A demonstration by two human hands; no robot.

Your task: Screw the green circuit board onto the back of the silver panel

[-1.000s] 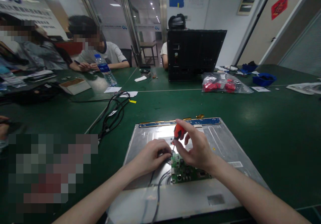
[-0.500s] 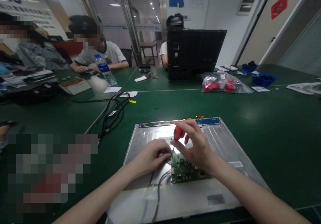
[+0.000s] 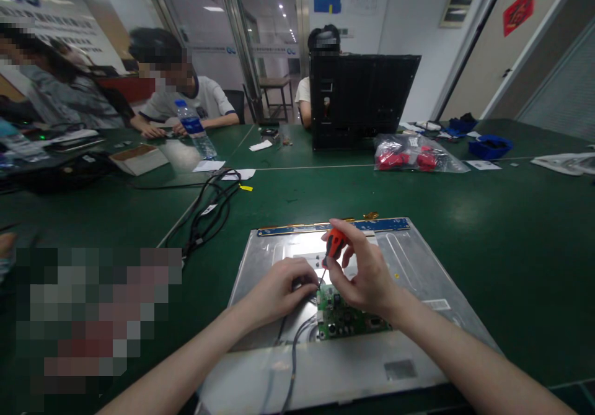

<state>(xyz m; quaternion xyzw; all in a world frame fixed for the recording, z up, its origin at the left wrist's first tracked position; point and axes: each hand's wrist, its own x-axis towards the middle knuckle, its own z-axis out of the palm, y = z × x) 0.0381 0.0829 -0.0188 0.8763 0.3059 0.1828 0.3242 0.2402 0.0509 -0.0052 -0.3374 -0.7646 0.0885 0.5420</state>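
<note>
A silver monitor panel [image 3: 418,266] lies back-up on the green table in front of me. A small green circuit board [image 3: 341,321] sits on its near middle, with grey cables running off toward me. My right hand [image 3: 367,275] is closed around a small screwdriver [image 3: 333,244] with a red and black handle, its tip down at the board's top left corner. My left hand [image 3: 279,291] rests curled on the panel just left of the board, fingertips pinched beside the screwdriver tip; what they hold is hidden.
A bundle of black cables [image 3: 211,210] lies left of the panel. Farther back stand a black monitor shell [image 3: 362,99], a clear bag of red parts [image 3: 411,155], a blue tray [image 3: 490,147], a water bottle [image 3: 195,130] and a cardboard box [image 3: 139,158]. Other people sit across the table.
The screwdriver handle has tilted slightly and my right fingers have shifted on it. My left hand stays in place. The people at the back left have moved a little.
</note>
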